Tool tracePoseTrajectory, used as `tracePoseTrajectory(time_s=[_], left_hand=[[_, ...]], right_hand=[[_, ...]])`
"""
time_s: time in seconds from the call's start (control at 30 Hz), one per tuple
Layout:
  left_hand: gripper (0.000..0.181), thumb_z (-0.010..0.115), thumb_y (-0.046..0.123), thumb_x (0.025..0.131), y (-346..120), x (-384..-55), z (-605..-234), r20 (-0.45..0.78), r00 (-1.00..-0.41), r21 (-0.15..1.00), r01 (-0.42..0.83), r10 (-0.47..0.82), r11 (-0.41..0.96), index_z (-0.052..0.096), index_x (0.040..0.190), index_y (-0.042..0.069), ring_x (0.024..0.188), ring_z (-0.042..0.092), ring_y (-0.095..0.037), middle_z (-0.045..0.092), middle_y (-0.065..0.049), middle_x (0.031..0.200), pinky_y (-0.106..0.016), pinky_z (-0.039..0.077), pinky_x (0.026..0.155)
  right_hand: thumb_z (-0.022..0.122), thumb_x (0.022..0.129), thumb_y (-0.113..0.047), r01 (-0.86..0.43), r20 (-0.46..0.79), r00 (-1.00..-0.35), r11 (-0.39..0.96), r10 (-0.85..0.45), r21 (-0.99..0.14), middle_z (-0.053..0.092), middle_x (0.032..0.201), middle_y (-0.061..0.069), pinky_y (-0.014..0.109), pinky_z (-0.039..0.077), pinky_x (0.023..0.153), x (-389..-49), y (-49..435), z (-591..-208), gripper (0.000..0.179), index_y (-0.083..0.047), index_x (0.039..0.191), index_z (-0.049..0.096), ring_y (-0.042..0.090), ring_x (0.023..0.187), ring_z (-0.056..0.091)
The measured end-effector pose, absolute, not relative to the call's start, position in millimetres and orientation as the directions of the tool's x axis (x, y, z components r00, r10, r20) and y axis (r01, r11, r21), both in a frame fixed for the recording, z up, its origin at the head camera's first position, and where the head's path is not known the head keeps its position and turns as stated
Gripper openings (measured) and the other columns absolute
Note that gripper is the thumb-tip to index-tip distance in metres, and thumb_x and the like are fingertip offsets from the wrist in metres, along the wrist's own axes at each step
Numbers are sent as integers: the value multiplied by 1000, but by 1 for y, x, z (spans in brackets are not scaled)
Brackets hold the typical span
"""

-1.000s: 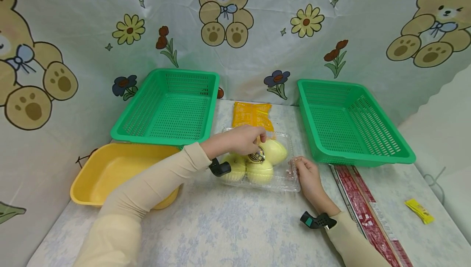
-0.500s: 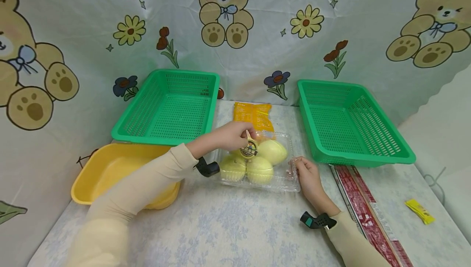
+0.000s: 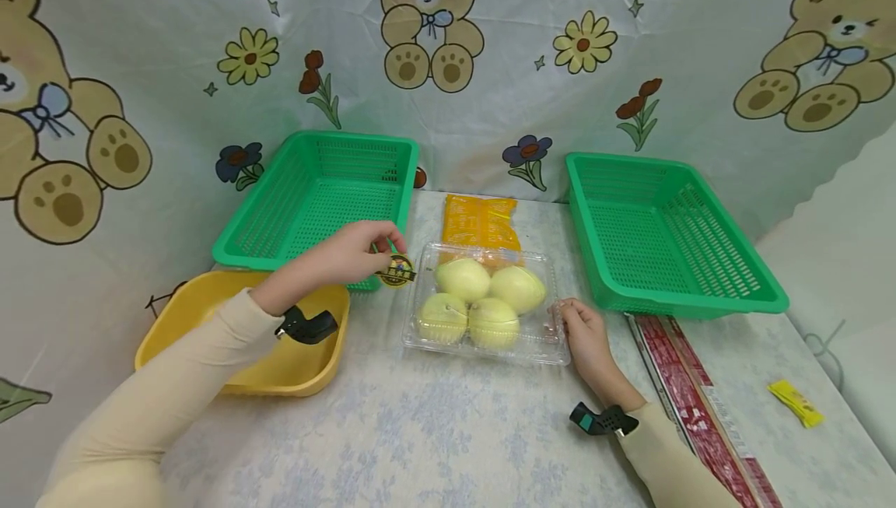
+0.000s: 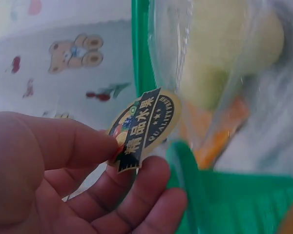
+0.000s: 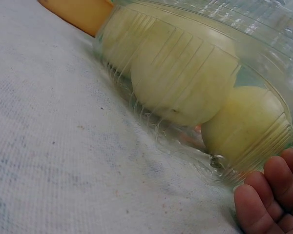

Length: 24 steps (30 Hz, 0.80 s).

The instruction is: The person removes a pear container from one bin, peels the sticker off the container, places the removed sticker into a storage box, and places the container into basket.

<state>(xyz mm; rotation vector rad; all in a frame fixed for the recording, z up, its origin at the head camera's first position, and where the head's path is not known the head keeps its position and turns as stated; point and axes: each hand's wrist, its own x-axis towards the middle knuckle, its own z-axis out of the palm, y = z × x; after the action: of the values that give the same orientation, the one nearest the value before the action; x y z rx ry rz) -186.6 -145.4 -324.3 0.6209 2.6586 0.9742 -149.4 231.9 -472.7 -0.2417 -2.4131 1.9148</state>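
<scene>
Between its thumb and fingers, my left hand [image 3: 364, 251] pinches an oval fruit sticker [image 4: 144, 127], black and gold with Chinese characters and the word QUALITY. It is held in the air left of a clear plastic clamshell box [image 3: 535, 346]. Inside the lidded box are several round, pale yellow-green fruits [image 3: 494, 324]. At the box's right edge, my right hand [image 3: 586, 337] grips the rim with curled fingers [image 5: 256, 202]. The fruit sits close to those fingers, behind the ribbed plastic wall.
Behind the box lies an orange packet [image 3: 481, 220]. A green basket [image 3: 409, 204] stands back left, another green basket [image 3: 595, 267] back right. A yellow basin [image 3: 336, 337] is under the left forearm. Red-and-white long packaging [image 3: 693, 399] and a small yellow packet [image 3: 796, 403] lie right.
My left hand has moved left with the sticker, from over the box to beside it, so the lid shows bare above the fruits. The right hand has stayed at the rim.
</scene>
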Motion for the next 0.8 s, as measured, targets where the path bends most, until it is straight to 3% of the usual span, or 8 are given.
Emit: tracePoseTrajectory(time_s=[0.17,0.27,0.43,0.6,0.8], left_hand=[[25,52,2,96,-192,-168,-317,-72,-916,650,257,394,715,65,115,9,61,47,-18,60,-13,102,-31,41,60],[25,51,2,97,-217,-158,-313,-82,-936,651,210,343,729,64,117,8,66,56,-20,59,-13,102,-32,43,59],[23,54,2,98,-251,-139,-319,-62,-960,674,161,273,721,62,120,3,76,67,-18,60,-16,107,-28,56,68],[25,56,2,98,-277,-121,-334,-73,-967,706,123,245,698,59,123,-3,76,65,-9,59,-16,105,-28,59,70],[22,58,0,97,-293,-109,-359,-119,-964,692,92,239,716,60,118,-7,71,63,-10,63,-14,97,-29,59,66]], right_hand=[[48,102,-12,86,-56,-988,207,146,-975,50,63,-10,23,42,58,-149,231,-473,27,-10,78,60,7,62,47],[47,102,-11,79,-51,-988,198,143,-977,48,61,-9,23,42,56,-149,230,-472,29,-12,76,58,7,60,47],[46,103,-12,72,-44,-989,194,144,-978,49,61,-10,22,43,56,-149,230,-471,29,-12,76,59,5,60,47],[47,103,-13,74,-45,-988,198,146,-977,51,63,-10,23,44,57,-149,231,-471,30,-12,76,60,6,60,49],[47,103,-13,86,-55,-987,209,149,-974,53,67,-10,23,44,58,-150,231,-472,28,-11,78,60,6,63,49]])
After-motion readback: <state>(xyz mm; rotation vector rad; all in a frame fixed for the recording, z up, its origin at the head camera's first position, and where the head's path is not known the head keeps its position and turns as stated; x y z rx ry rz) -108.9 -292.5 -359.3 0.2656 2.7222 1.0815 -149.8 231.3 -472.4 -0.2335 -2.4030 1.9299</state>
